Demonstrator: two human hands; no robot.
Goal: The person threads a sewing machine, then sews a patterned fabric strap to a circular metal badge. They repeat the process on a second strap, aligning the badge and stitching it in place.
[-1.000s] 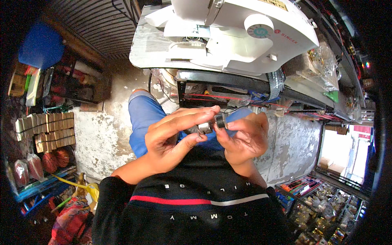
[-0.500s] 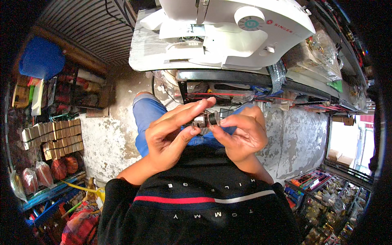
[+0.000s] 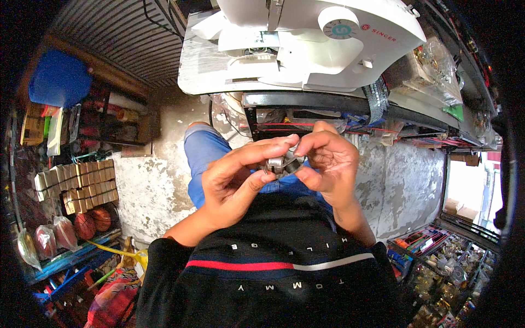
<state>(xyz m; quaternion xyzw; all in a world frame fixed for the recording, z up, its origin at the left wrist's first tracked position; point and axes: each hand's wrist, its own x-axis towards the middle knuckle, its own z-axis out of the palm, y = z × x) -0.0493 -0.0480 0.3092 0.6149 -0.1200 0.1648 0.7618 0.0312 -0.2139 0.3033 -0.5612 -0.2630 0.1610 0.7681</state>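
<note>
My left hand (image 3: 229, 177) is closed, pinching a small shiny metal bobbin case (image 3: 274, 165) between thumb and fingertips in front of my lap. My right hand (image 3: 334, 167) grips a small round bobbin (image 3: 293, 163), dark with thread, between thumb and index finger. The bobbin is right against the case's right side, tilted; fingers partly hide both, and I cannot tell how far it sits inside. Beyond my hands, a white sewing machine (image 3: 377, 52) stands on a pale tabletop (image 3: 202, 79).
A dark metal table frame (image 3: 311, 100) crosses just beyond my hands. Bundled small boxes (image 3: 90, 186) and wrapped balls (image 3: 65, 232) sit on the left shelves. Organizer trays with small parts (image 3: 454, 273) lie at lower right. A plastic-wrapped box (image 3: 426, 71) stands right of the machine.
The bobbin in my right hand has tilted and come up against the bobbin case. My right index finger has risen over its far edge. The whole view has shifted slightly.
</note>
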